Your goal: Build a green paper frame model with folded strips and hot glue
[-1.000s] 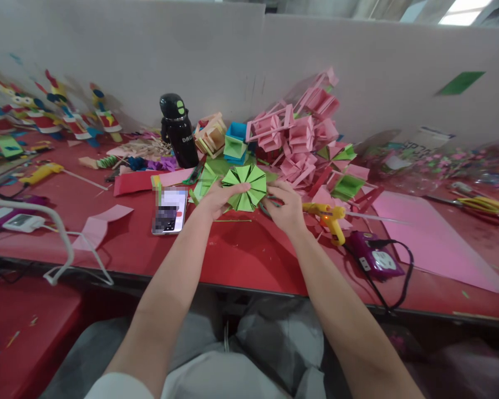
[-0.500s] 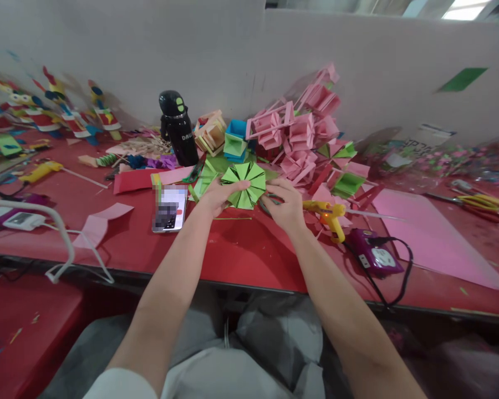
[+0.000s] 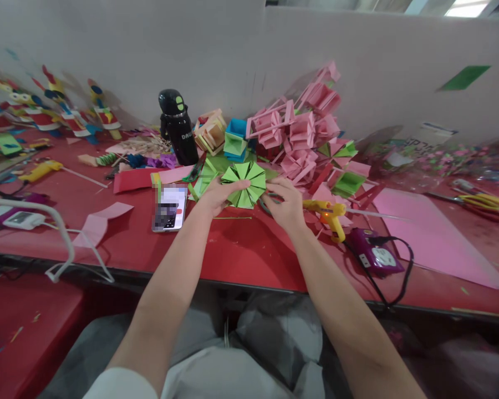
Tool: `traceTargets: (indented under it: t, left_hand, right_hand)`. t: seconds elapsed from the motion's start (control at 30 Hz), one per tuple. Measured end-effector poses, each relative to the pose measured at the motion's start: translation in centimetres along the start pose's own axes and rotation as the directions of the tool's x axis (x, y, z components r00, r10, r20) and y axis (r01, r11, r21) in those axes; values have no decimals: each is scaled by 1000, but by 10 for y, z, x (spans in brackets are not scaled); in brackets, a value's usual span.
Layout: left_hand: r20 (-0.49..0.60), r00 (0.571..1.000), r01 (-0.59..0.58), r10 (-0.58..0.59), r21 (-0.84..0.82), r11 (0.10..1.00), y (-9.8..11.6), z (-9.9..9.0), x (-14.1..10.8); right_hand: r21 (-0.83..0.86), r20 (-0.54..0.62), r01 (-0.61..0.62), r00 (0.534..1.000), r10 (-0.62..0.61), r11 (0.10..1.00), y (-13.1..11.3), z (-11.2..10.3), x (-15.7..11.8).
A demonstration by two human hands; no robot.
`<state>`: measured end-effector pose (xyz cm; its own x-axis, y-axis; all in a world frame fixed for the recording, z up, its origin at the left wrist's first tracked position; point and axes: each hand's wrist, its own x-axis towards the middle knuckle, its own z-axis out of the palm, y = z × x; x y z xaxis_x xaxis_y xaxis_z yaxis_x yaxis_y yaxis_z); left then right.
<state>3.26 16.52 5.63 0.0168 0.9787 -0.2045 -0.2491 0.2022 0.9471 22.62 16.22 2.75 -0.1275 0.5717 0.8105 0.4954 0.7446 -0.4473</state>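
A round green pleated paper rosette (image 3: pixel 246 187) is held up over the red table, its folds fanning out from the middle. My left hand (image 3: pixel 216 195) grips its left side, with the thumb pressed across the front. At the right edge, my right hand (image 3: pixel 285 204) is closed, its fingertips pinching the rim. Beneath those fingers shows a dark loop (image 3: pixel 268 206), like a scissors handle; whether the hand touches it is unclear. Loose green paper pieces (image 3: pixel 210 174) lie behind my left hand.
A phone (image 3: pixel 170 208) and a black bottle (image 3: pixel 178 127) stand left of my hands. To the right are a yellow glue gun (image 3: pixel 332 213), a purple power box (image 3: pixel 376 252) and pink paper (image 3: pixel 432 238). Pink paper lanterns (image 3: pixel 301 130) are piled behind.
Hardly anything differs. Both hands keep their hold on the green rosette in the same place, and the view has shifted very slightly.
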Motion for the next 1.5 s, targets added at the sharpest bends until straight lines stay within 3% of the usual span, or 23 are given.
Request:
traceTargets:
  t: [0.17,0.47,0.67,0.9,1.5]
  left_hand:
    - [-9,1000,-1,2,14,1000,0,0,-1]
    - [26,1000,15,-16,15,1000,0,-1,-1]
    - [-22,1000,4,-3,37,999,-2,-5,2]
    - [18,1000,25,-25,33,999,1,-3,-4]
    - [31,999,14,-16,56,998,2,-1,-6]
  right_hand:
    - [-25,-22,-23,999,23,999,3,1,0]
    - [-50,56,-39,998,42,998,-1,-3,2]
    - [-32,54,-78,995,80,996,4,0,1]
    - [-12,67,-112,991,112,994,2,-2,-1]
    - [25,85,-86,993,84,996,-3,-3,1]
